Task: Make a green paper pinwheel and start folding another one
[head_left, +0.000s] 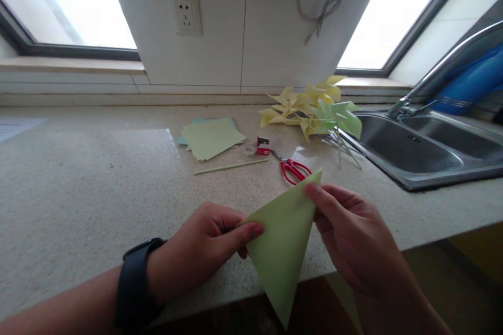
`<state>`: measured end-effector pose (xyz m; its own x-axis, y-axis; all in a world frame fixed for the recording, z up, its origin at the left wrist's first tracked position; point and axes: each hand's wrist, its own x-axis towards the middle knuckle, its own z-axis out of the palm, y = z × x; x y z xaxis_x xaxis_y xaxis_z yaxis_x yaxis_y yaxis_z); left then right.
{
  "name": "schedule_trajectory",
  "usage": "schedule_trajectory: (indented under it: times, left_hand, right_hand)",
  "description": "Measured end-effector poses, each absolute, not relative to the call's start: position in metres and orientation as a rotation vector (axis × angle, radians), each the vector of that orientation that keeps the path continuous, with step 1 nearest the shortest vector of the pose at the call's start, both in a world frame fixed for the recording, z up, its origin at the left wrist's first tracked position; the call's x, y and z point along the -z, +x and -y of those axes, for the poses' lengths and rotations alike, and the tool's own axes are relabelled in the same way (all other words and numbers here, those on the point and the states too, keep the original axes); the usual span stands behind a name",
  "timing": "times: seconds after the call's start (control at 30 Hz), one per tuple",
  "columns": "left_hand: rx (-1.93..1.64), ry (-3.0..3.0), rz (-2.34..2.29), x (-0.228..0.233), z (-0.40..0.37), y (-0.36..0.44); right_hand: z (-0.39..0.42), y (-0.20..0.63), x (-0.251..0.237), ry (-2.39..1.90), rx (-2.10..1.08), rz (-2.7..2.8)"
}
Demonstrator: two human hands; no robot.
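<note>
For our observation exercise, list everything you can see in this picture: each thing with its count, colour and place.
folded paper triangle: one, light green, held over the counter edge
paper stack: one, green on blue, mid counter
stick: one, pale green, before the stack
tape roll: one, clear, beside the stack
small box: one, red, by the tape
scissors: one, red handles, right of the stick
pinwheels: a pile, yellow and green, by the sink
sink: one, steel, right
wall socket: one, white, wall
wristwatch: one, black, left wrist
left hand: pinches triangle's left corner
right hand: pinches its top corner

Scissors (294, 169) ahead; counter (78, 193) leftward open.
</note>
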<state>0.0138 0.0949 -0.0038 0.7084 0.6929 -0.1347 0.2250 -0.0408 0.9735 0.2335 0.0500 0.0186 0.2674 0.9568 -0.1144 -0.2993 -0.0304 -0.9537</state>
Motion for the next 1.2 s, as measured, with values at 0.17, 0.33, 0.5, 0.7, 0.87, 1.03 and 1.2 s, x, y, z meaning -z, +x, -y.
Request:
schedule_trajectory:
  times: [0.17,0.33,0.5,0.7,0.87,1.03,1.2]
  left_hand:
    - [-0.441,1.581,-0.755,0.006,-0.095,0.014]
    - [-0.459,1.564,-0.736,0.003,-0.096,0.015]
    - [-0.466,1.551,-0.728,0.002,-0.097,0.013]
    - [-0.477,1.56,-0.705,0.004,-0.098,0.011]
    - [-0.463,1.575,-0.702,0.006,-0.098,0.012]
    - [-0.484,1.621,-0.702,0.006,-0.098,0.011]
    - [-0.489,1.664,-0.708,0.005,-0.098,0.01]
  right_hand:
    - [-0.054,0.233,-0.02,-1.161,-1.123,0.759]
    - [-0.058,0.231,-0.02,-1.141,-1.079,0.76]
    - [-0.059,0.23,-0.021,-1.127,-1.08,0.759]
    - [-0.06,0.229,-0.02,-1.121,-1.005,0.818]
    - [-0.063,0.227,-0.022,-1.098,-0.944,0.805]
    - [-0.065,0.224,-0.024,-1.02,-0.932,0.767]
    - [-0.069,0.223,-0.021,-1.003,-0.867,0.725]
